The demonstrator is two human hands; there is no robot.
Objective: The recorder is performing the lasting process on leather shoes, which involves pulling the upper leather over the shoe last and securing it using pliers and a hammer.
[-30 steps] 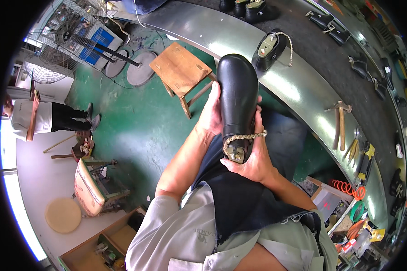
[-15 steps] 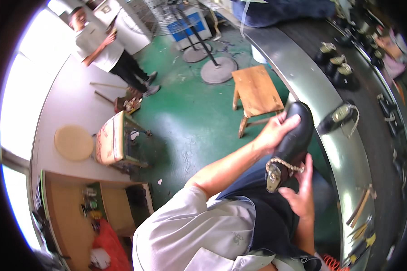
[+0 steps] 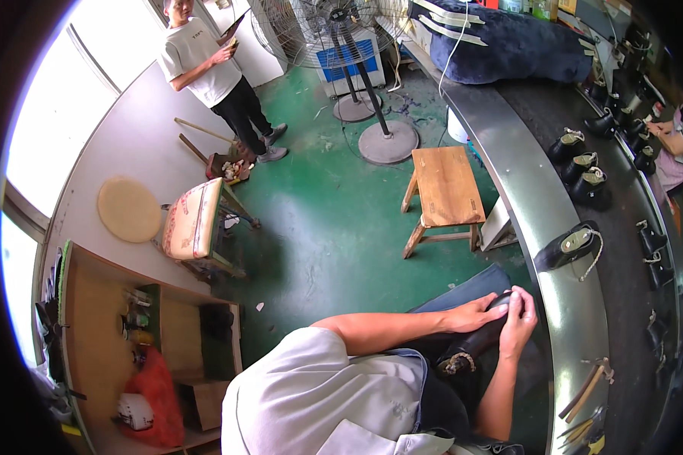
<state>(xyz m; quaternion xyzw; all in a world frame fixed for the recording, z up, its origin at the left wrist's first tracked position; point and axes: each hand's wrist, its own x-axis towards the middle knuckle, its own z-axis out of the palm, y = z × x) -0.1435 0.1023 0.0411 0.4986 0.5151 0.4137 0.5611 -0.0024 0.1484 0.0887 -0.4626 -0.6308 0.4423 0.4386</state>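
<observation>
A black leather shoe (image 3: 484, 338) lies tilted across my lap, its toe end pointing away from me. At its heel end a twisted cord (image 3: 457, 364) is looped. My left hand (image 3: 472, 314) lies closed around the upper side of the toe end. My right hand (image 3: 519, 321) grips the same end from the right, fingers bent over the toe. The two hands nearly meet there and cover much of the toe. Another black shoe with a metal-topped last and cord (image 3: 571, 244) rests on the metal bench edge (image 3: 535, 182) to the right.
Hammers or similar wooden-handled tools (image 3: 582, 394) lie on the near bench edge. Several black shoes stand along the dark belt (image 3: 622, 303). A wooden stool (image 3: 448, 186), pedestal fan (image 3: 387, 142), padded chair (image 3: 193, 220) and open cabinet (image 3: 99, 326) surround me. A person (image 3: 212, 68) stands at far left.
The shoe has come down and nearer to my lap, its heel end turned lower. My right hand has moved from beside the heel up to the toe. My view has shifted.
</observation>
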